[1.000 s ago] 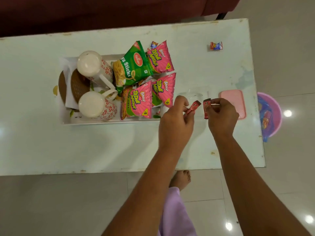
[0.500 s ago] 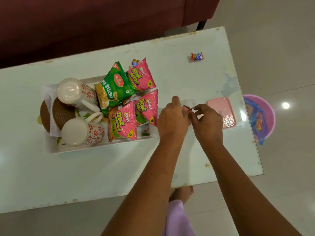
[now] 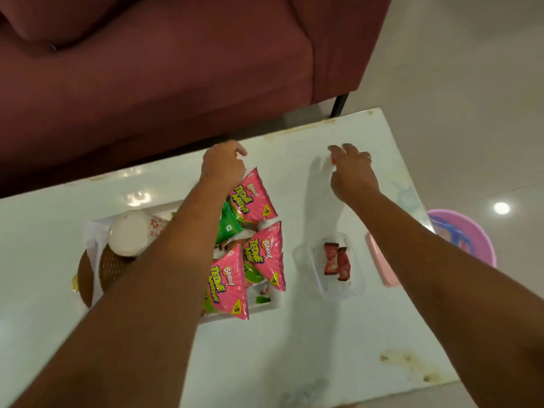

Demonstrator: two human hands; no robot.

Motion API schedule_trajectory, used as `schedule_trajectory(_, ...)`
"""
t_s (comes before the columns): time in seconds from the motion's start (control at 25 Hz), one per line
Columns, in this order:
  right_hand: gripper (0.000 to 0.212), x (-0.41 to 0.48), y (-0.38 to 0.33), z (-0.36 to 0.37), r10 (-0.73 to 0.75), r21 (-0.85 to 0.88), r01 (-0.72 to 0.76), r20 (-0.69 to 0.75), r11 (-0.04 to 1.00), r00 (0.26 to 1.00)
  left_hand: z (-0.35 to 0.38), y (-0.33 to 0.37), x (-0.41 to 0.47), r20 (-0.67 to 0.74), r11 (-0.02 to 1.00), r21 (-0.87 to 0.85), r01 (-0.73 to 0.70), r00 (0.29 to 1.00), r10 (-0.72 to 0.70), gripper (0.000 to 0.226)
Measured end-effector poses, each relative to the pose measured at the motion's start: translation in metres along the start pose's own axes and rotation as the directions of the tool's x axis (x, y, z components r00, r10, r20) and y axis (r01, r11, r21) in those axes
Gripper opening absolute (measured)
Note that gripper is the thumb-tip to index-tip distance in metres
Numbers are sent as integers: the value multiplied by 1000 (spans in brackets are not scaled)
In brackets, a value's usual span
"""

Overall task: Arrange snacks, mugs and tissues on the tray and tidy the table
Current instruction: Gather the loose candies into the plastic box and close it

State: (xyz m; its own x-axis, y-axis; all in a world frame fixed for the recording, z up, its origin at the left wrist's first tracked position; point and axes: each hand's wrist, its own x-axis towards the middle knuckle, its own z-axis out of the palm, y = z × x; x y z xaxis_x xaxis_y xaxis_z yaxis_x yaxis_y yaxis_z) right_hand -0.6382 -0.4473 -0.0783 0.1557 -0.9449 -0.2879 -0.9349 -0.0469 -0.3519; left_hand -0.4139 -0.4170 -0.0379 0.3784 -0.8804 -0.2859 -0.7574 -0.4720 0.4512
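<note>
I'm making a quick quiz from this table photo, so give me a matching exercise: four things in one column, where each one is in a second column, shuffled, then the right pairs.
Things:
1. two red candy wrappers
2. pink lid
3. pink Bingo Tedhe Medhe packets
4. pink tub

Places:
A. on the floor past the table's right end
B. lying on the white tray with the green snack packet
C. flat on the table just right of the clear container
D. inside the clear container

Pairs: 1-D, 2-C, 3-B, 4-A
</note>
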Motion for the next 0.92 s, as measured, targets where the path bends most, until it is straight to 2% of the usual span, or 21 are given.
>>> schedule_trajectory(0.04, 63, 7, -1, 4, -7, -52, 9, 43, 999, 999, 0, -7, 11, 95, 998, 2, 61, 994, -61, 29)
schedule_trajectory(0.12, 64, 13, 1, 12, -15, -113, 23, 72, 993, 997, 1, -19, 25, 137, 996, 31, 86, 986, -90, 31)
schedule_trajectory(0.2, 61, 12, 0, 20, -30, -165, 36, 43, 986, 999, 4, -26, 29, 150, 992, 122, 28, 988, -46, 35)
schedule_trajectory(0.28, 53, 8, 1, 24, -66, -206, 62, -12, 977, 998, 10, -26, 29, 245, 969, 235, -73, 969, 14, 33)
schedule_trajectory(0.4, 43, 4, 3, 26, -124, -159, 115, -46, 981, 991, 18, -23, 32, 281, 939, 297, -172, 956, 86, 33)
schedule_trajectory(0.48, 43, -1, 3, 23, -89, -65, 86, -53, 994, 995, 22, -23, 33, 253, 928, 316, -196, 960, 117, 31)
schedule_trajectory(0.6, 38, -24, 11, 14, 57, 189, -37, -98, 981, 994, 25, -23, 23, 163, 925, 308, -220, 971, 177, 24)
schedule_trajectory(0.72, 39, -70, 25, 8, 147, 451, -101, -68, 887, 987, 16, -15, -2, -134, 956, 177, -232, 957, 257, 19)
schedule_trajectory(0.8, 38, -107, 30, 10, 177, 502, -123, -60, 856, 982, 12, -4, -36, -374, 960, -18, -280, 892, 253, 16)
schedule_trajectory(0.84, 37, -124, 30, 13, 194, 501, -140, -56, 854, 980, 14, 2, -58, -431, 938, -128, -321, 870, 239, 14)
schedule_trajectory(0.92, 33, -153, 29, 21, 193, 446, -141, -73, 884, 978, 30, 16, -110, -382, 881, -293, -372, 890, 249, 14)
